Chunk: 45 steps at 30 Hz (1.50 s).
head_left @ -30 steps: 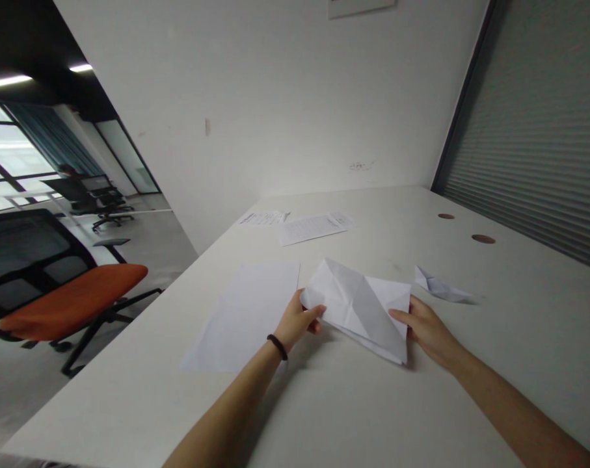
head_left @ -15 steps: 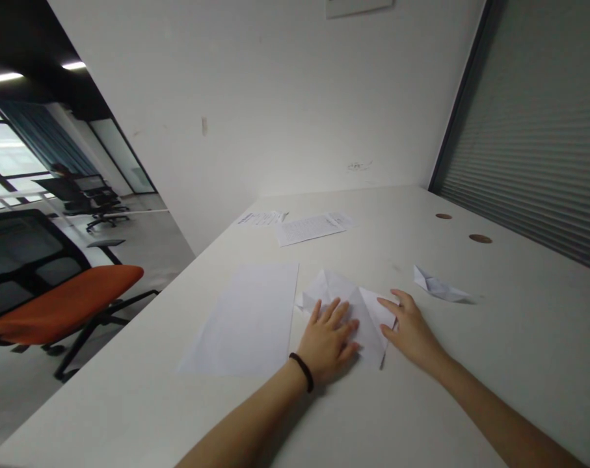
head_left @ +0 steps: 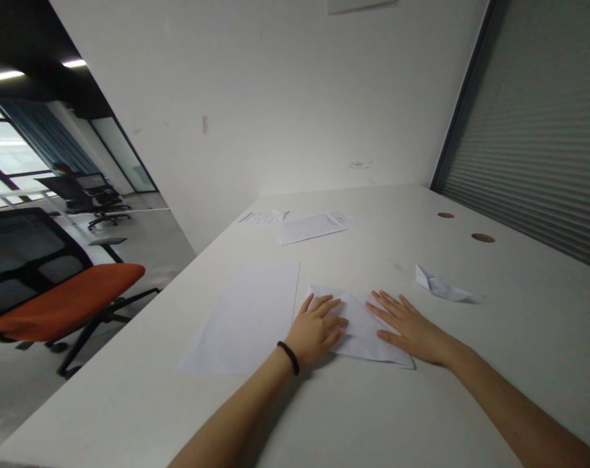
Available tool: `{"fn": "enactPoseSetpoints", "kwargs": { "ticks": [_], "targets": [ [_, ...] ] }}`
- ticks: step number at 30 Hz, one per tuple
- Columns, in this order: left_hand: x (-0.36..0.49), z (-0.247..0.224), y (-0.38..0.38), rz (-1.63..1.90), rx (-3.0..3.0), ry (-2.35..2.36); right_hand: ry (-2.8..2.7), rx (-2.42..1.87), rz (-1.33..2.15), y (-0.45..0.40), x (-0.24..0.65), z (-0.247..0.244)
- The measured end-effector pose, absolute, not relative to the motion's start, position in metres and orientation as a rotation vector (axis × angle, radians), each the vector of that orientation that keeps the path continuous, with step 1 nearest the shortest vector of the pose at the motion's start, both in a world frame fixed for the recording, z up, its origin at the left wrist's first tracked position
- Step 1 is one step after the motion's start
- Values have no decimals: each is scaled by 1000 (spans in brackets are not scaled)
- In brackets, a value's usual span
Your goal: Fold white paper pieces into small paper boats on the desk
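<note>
A folded sheet of white paper (head_left: 360, 328) lies on the white table under both hands, its long edge towards me. My left hand (head_left: 319, 330) rests flat on its left part, fingers spread, a dark band round the wrist. On the right part lies my right hand (head_left: 406, 328), its fingers stretched out and apart. Parts of the paper's left and right sides are hidden beneath the hands. To the left is a flat blank sheet (head_left: 253, 312). Beyond my right hand sits a small folded paper boat (head_left: 441, 285).
Printed sheets (head_left: 311, 227) lie at the back of the table (head_left: 216, 416) near the wall. Two round holes (head_left: 482, 238) pierce the tabletop at the right, beside a window blind (head_left: 533, 149). An orange-seated chair (head_left: 70, 296) stands left of the table; a person sits far behind it.
The folded paper has turned, and its long edge now faces me. My left hand has shifted slightly left; my right hand has flattened from a half-curled pose onto the paper.
</note>
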<state>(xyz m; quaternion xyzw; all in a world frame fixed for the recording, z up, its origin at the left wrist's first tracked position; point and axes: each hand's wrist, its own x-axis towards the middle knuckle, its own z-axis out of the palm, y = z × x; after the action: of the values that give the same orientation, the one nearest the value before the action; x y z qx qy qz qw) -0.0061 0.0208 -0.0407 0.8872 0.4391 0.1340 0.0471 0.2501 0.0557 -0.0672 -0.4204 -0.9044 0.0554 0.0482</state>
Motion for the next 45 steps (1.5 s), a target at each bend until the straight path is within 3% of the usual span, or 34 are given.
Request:
{"fn": "enactPoseSetpoints", "kwargs": {
  "ticks": [9, 20, 28, 39, 45],
  "targets": [
    [-8, -51, 14, 159, 2672, 1455, -2579, -1417, 59, 54, 249, -77],
    [-12, -52, 18, 176, 2629, 1526, -2511, -1424, 36, 56, 253, -83],
    [-16, -58, 29, 307, 2404, 1931, -2299, -1523, 109, 65, 253, -90],
    [-17, -62, 28, 435, 2395, 1924, -1911, -1458, 431, 60, 244, -81],
    [-11, -57, 22, 373, 2601, 1730, -2006, -1531, 299, 55, 237, -77]
  ]
}}
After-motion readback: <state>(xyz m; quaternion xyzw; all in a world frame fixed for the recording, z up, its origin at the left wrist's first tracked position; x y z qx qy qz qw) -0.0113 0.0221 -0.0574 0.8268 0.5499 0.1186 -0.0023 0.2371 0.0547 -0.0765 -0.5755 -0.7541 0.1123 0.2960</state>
